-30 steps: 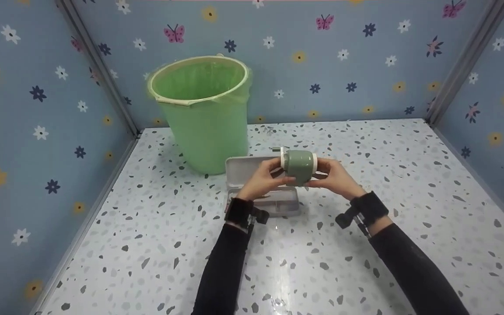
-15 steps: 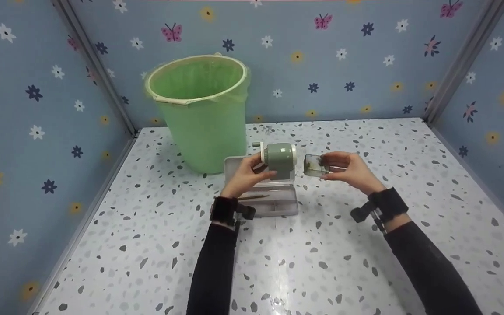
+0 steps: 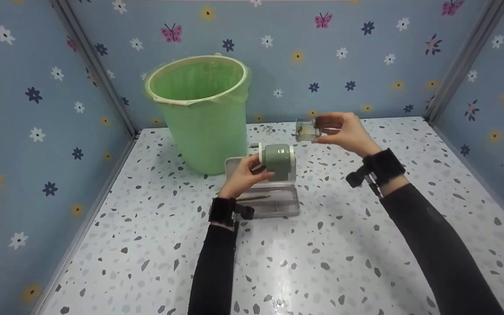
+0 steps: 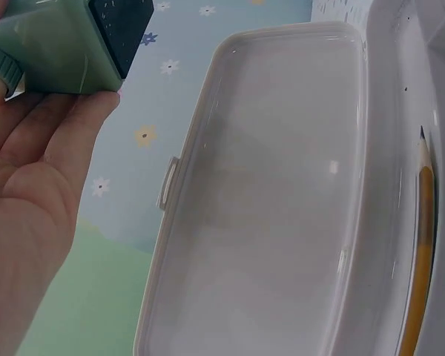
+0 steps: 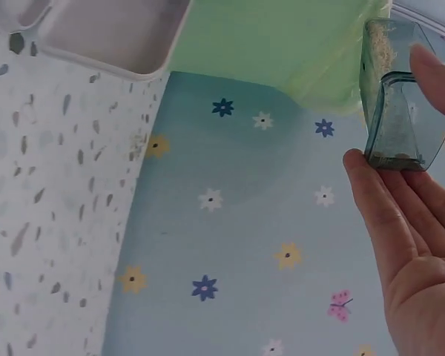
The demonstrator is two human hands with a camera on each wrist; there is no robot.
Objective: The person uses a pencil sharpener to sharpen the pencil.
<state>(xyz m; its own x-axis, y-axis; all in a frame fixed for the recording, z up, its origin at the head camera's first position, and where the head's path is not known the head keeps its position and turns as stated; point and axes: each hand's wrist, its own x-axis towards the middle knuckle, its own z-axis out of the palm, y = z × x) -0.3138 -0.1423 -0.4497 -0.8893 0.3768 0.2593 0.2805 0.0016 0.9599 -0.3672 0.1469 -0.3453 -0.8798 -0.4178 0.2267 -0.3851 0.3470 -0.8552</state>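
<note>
My left hand (image 3: 244, 175) grips a green pencil sharpener (image 3: 278, 157) with a white rim and a side crank, held above the pencil case (image 3: 287, 205). In the left wrist view the sharpener's dark base (image 4: 124, 33) shows. My right hand (image 3: 346, 132) pinches a clear shavings drawer (image 3: 306, 131) between thumb and fingers, higher up and right of the sharpener. Pale shavings (image 5: 382, 53) lie inside the drawer in the right wrist view. The grey case stands open on the table, and a sharpened yellow pencil (image 4: 424, 222) lies in it.
A tall green trash bin (image 3: 208, 135) with a liner over its rim stands behind and left of the case. Patterned walls (image 3: 322, 57) enclose the speckled tabletop (image 3: 322, 262) at the back and sides.
The drawer has come out of the sharpener in my right hand, moving right, then up and slightly left. My left hand has shifted the sharpener left, and it now stays nearly still.
</note>
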